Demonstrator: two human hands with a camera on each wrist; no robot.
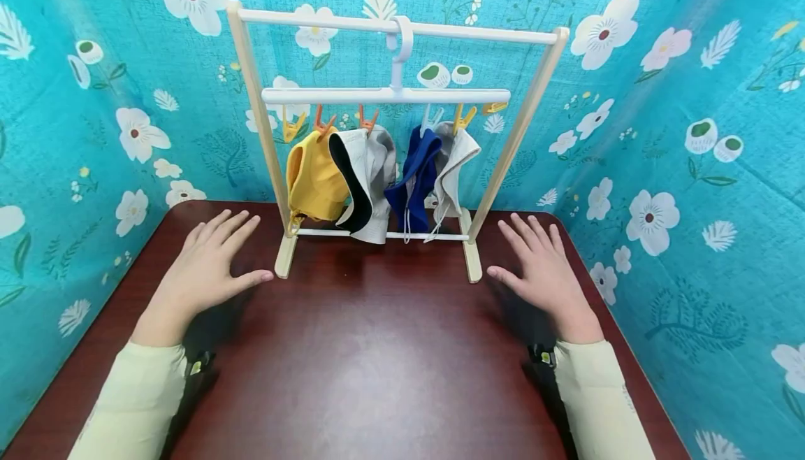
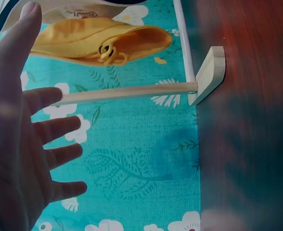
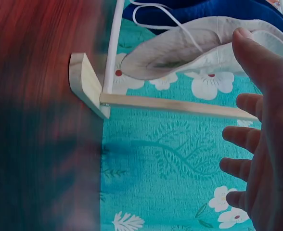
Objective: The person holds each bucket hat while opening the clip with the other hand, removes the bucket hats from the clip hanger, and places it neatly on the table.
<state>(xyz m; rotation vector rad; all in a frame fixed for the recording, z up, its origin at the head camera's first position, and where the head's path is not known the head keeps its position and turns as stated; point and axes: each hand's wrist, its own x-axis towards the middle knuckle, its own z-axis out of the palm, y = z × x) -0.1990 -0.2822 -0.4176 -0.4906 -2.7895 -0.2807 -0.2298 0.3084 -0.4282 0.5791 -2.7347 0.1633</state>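
My left hand (image 1: 204,264) is held with fingers spread to the left of a small wooden rack (image 1: 251,96), touching nothing I can see. On the other side, my right hand (image 1: 546,271) is spread the same way beside the rack's right foot (image 1: 472,257). A white hanger (image 1: 352,96) hooks over the rack's top bar. Colored clips hold cloth hats under it: a yellow hat (image 1: 321,180), a white hat with a black-lined brim (image 1: 376,187), a blue hat (image 1: 413,180) and a light grey hat (image 1: 454,170). Cords dangle from some hats.
A yellow clip (image 1: 291,126) at the hanger's left end and an orange-yellow clip (image 1: 495,107) at its right end hold nothing. The rack stands at the back of a dark red-brown table (image 1: 371,355). Blue flowered cloth (image 1: 692,187) walls the back and both sides.
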